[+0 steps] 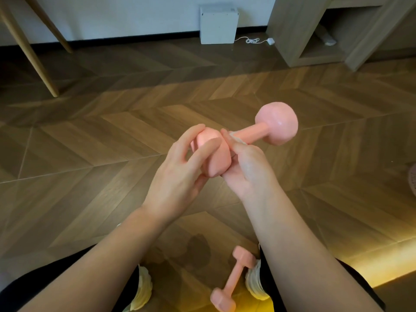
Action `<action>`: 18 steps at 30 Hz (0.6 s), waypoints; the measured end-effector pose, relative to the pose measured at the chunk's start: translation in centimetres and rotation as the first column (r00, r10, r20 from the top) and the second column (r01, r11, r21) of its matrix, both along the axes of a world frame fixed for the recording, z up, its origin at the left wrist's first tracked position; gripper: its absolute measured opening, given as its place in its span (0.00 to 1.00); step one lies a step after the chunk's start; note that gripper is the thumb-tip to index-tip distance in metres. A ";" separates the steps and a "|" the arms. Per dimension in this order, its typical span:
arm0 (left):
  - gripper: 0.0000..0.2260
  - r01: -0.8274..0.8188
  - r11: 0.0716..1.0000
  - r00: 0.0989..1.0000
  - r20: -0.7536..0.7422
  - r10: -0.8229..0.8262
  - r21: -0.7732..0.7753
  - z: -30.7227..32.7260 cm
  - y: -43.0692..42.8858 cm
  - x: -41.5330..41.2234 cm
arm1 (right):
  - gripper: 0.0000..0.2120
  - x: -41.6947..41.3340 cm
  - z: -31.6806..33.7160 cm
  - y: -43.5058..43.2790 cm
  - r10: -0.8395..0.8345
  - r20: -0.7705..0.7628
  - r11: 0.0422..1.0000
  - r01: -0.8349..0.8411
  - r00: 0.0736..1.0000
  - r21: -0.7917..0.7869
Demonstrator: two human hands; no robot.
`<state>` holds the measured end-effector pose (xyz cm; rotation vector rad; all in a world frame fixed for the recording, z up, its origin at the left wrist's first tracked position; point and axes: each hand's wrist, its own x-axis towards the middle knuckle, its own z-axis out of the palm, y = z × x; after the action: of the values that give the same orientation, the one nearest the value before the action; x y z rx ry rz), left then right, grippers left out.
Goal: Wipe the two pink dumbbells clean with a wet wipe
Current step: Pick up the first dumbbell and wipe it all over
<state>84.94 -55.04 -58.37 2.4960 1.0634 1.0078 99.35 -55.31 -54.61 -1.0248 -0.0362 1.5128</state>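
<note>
Held dumbbell: a pink dumbbell with rounded heads (252,131) is up in the air in front of the person, tilted, its far head higher and to the right.
Left hand: the left hand (180,174) grips the near head of the held dumbbell, thumb and curled fingers spread round it.
Right hand: the right hand (249,170) is closed round the bar just behind that near head, from below.
Wipe: a white wet wipe (237,138) is pinched under the right hand's fingers against the bar; only a small crumpled edge shows.
Second dumbbell: another pink dumbbell with angular heads (234,279) lies on the floor well below the held dumbbell, close to the person.
Shoes: a pale cream shoe (143,287) sits below and left of the held dumbbell; a second cream shoe (255,280) is just beside the floor dumbbell.
Floor: brown herringbone wood floor (112,143) lies under the held dumbbell.
Beyond the held dumbbell: a white square box (218,24) stands against the wall, with a white cord (252,41) beside it.
Beyond and right: a light wooden cabinet (292,30).
Beyond and left: slanted pale wooden legs (33,57).
</note>
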 end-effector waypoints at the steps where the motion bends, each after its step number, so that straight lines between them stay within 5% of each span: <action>1: 0.34 0.014 0.998 0.999 0.037 -0.012 -0.057 0.2 0.0 0.1 | 0.06 0.2 -0.1 -0.1 -0.007 0.011 1.000 0.007 1.000 -0.009; 6: 0.36 0.100 0.904 0.957 0.288 0.027 -0.417 1.1 -0.3 0.4 | 0.02 1.5 -0.2 -0.6 -0.065 -0.032 0.997 0.066 0.997 0.049; 11: 0.31 0.242 0.690 0.870 0.467 0.157 -0.682 1.7 -0.4 0.1 | 0.03 3.0 0.4 -0.4 -0.090 -0.062 0.985 0.098 0.994 0.145; 16: 0.34 0.431 0.142 0.834 0.454 0.315 -0.891 1.2 0.4 -1.3 | 0.07 3.4 0.4 0.1 -0.195 -0.102 0.969 0.208 0.975 0.130; 18: 0.35 0.395 0.050 0.876 0.393 0.279 -0.917 1.3 0.7 -1.9 | 0.08 2.9 0.0 0.0 -0.196 -0.091 0.975 0.204 0.976 0.091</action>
<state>83.09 -54.39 -57.08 0.9293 0.9077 0.4090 102.23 -55.30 -54.63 -0.8600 0.0474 1.3534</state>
